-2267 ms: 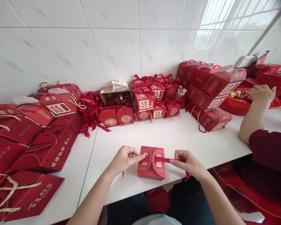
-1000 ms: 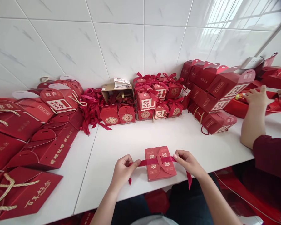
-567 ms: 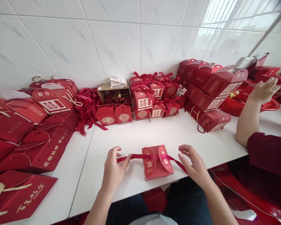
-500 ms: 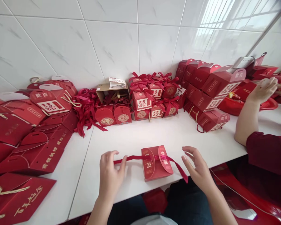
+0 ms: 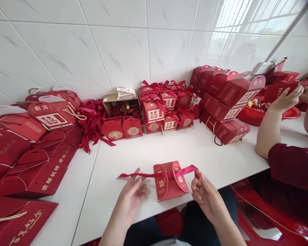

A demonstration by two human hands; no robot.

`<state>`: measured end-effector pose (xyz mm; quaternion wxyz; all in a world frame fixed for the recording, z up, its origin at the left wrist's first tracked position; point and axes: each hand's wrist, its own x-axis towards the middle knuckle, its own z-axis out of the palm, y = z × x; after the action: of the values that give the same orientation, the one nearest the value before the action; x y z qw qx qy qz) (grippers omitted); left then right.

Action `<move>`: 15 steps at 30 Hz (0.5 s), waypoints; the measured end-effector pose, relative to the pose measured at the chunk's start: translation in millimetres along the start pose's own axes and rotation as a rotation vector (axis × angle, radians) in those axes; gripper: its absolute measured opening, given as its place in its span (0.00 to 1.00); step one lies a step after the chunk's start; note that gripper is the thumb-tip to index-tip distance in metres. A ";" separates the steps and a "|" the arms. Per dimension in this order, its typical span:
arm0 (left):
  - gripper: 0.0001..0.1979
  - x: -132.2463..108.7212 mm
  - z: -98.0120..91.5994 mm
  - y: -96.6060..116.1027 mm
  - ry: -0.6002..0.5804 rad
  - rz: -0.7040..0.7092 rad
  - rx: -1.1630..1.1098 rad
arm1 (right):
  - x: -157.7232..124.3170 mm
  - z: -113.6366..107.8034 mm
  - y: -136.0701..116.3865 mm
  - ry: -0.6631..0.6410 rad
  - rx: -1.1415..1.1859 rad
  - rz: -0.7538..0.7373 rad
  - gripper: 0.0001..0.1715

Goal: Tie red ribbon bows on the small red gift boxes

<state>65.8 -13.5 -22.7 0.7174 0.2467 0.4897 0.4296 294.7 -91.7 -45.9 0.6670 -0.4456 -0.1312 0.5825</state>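
A small red gift box (image 5: pixel 169 191) with overlapping rounded flaps and gold lettering lies on the white table (image 5: pixel 133 150). A dark pink ribbon (image 5: pixel 150 175) runs through its top and sticks out on both sides. To the left of the box, my left hand (image 5: pixel 130 196) has loosely bent fingers, apart from each other. The ribbon's left part crosses its fingertips, and the tail hangs free beyond them. On the other side, my right hand (image 5: pixel 205 191) pinches the ribbon's right end between thumb and forefinger, the other fingers curled.
Red boxes with rope handles (image 5: pixel 48 164) crowd the left. Along the wall are a ribbon heap (image 5: pixel 91 123), an open carton (image 5: pixel 120 104), bow-tied boxes (image 5: pixel 166 106) and stacked boxes (image 5: pixel 226 95). At right, another person's hands (image 5: pixel 287 99) hold a red box near a red tray (image 5: pixel 261 118).
My right hand has closed on the ribbon's right end and lifted it. My left hand has turned and moved lower, the ribbon tail now showing past its fingers. The other person's hands hold a box.
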 end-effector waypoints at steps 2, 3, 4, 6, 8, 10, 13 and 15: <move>0.16 6.3 -2.0 6.2 0.025 -0.077 -0.230 | 6.3 1.7 -0.7 0.039 0.216 0.005 0.17; 0.13 8.0 -2.9 8.6 0.059 -0.069 -0.299 | 9.2 2.2 -1.6 0.062 0.291 0.012 0.16; 0.13 8.8 -3.8 10.4 0.098 -0.035 -0.341 | 12.1 2.4 -2.8 0.090 0.350 0.017 0.16; 0.12 7.8 -5.1 12.6 0.163 0.072 -0.373 | 17.2 2.1 -5.9 0.148 0.418 0.013 0.15; 0.12 4.0 -5.8 14.8 0.183 0.179 -0.361 | 20.7 1.2 -10.1 0.201 0.434 -0.017 0.15; 0.14 -1.1 -5.8 19.4 0.184 0.265 -0.326 | 21.7 0.7 -15.6 0.244 0.410 -0.074 0.17; 0.19 -8.5 -5.0 31.1 0.203 0.381 -0.250 | 18.2 1.9 -26.2 0.287 0.310 -0.203 0.20; 0.21 -12.3 -3.7 40.1 0.190 0.435 -0.205 | 14.2 4.1 -34.1 0.285 0.227 -0.306 0.19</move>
<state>45.6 -3.9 13.0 0.5801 0.2307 0.4443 0.6425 318.5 -74.6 -23.1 0.8051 -0.4206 -0.0352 0.4168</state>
